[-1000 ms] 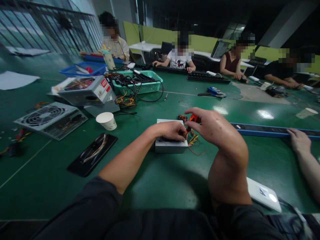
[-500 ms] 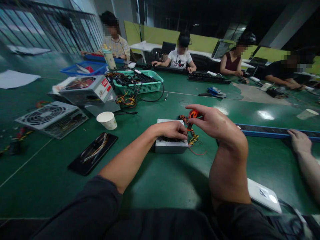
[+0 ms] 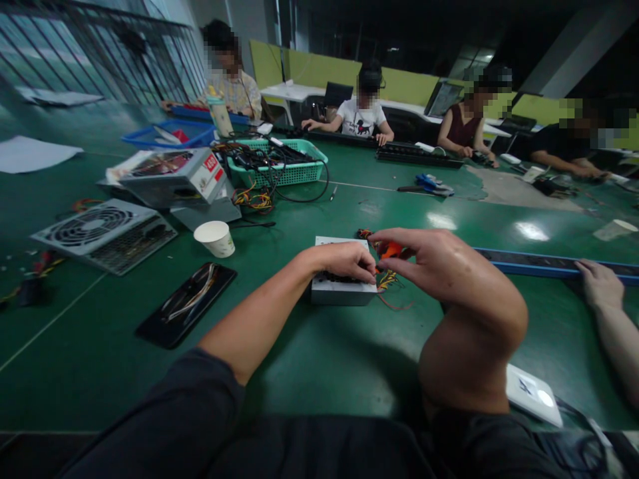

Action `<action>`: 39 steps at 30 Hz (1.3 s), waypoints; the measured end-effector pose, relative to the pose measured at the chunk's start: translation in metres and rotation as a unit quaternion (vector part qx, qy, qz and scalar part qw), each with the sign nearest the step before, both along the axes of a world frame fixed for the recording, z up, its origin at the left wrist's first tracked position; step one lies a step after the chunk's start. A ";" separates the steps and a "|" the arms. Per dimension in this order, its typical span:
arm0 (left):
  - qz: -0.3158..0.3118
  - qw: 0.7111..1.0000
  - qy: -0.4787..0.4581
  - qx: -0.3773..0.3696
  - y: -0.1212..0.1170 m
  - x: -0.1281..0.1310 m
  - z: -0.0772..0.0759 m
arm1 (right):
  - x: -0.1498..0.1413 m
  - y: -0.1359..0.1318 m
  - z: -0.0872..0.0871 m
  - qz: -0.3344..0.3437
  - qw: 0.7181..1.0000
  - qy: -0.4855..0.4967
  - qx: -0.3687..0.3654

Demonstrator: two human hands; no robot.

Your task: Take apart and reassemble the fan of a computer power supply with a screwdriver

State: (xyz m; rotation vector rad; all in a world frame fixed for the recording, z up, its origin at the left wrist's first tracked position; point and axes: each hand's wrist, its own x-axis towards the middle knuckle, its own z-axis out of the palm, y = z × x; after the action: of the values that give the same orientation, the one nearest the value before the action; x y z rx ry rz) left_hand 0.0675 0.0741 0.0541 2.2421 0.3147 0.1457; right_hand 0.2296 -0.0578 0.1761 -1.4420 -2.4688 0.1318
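Note:
A grey metal computer power supply [image 3: 344,294] lies on the green table in front of me. My left hand [image 3: 349,259] rests over its top, fingers curled together at the right end. Whatever is between those fingertips is hidden. Just to the right, my right hand [image 3: 417,256] is closed around the orange handle of a screwdriver [image 3: 392,251], whose lower end points down at the box beside my left fingertips. Its tip cannot be made out. Yellow, red and black wires [image 3: 387,282] spill from the box's right side, partly behind my right hand.
To the left are a paper cup [image 3: 214,239], a black tray [image 3: 184,306] with small parts, and other power supplies [image 3: 102,233]. Behind stands a green basket [image 3: 279,174] of cables. A neighbour's hand [image 3: 599,283] touches a blue-edged strip [image 3: 539,261] at right; several people sit opposite.
My right hand has moved down with the screwdriver and its wrist has swung outward to the right, so the fingers cover more of the handle. My left hand and the power supply stay put.

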 end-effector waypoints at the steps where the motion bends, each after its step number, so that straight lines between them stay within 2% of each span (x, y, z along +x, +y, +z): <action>1: 0.000 1.000 0.001 0.004 0.000 0.000 0.000 | -0.002 -0.002 0.001 -0.006 1.000 -0.012 0.003; 6: 0.000 0.999 -0.004 0.034 0.001 -0.002 0.000 | -0.010 -0.005 -0.001 -0.035 0.998 -0.043 0.017; 12: -0.015 1.000 -0.011 0.025 0.001 -0.001 0.001 | -0.010 -0.009 -0.004 0.016 0.999 -0.039 0.014; 15: -0.013 0.999 -0.014 0.031 0.002 -0.001 0.000 | -0.013 -0.009 -0.002 -0.005 0.998 -0.060 0.017; 18: -0.013 0.999 -0.026 0.032 0.004 -0.001 -0.003 | -0.018 -0.007 -0.003 -0.054 0.994 -0.093 0.038; 21: -0.022 0.999 -0.032 0.011 0.004 -0.002 -0.002 | -0.019 -0.006 -0.005 -0.079 0.990 -0.102 0.051; 25: -0.016 1.000 -0.016 -0.008 0.001 -0.003 0.003 | -0.014 -0.011 -0.009 -0.028 0.995 -0.092 0.037; 27: 0.001 1.000 -0.009 0.002 0.000 -0.003 0.004 | -0.015 -0.012 -0.008 -0.026 0.993 -0.108 0.044; 33: -0.028 0.999 -0.040 0.007 0.006 -0.002 -0.005 | -0.026 -0.010 -0.005 -0.152 0.967 -0.180 0.092; 35: -0.030 0.998 -0.050 0.010 0.006 -0.002 -0.005 | -0.024 -0.012 -0.007 -0.122 0.975 -0.168 0.078; 38: -0.002 0.999 -0.045 0.007 0.004 -0.002 -0.002 | -0.017 -0.014 -0.010 -0.017 0.990 -0.134 0.052; 39: 0.008 0.999 -0.041 0.004 0.003 -0.002 -0.001 | -0.016 -0.014 -0.011 0.000 0.990 -0.129 0.050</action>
State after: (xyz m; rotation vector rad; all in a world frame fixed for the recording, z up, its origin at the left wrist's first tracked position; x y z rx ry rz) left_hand 0.0657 0.0768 0.0533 2.2359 0.2887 0.2467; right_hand 0.2136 -0.0717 0.1651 -1.5000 -2.6336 -0.1897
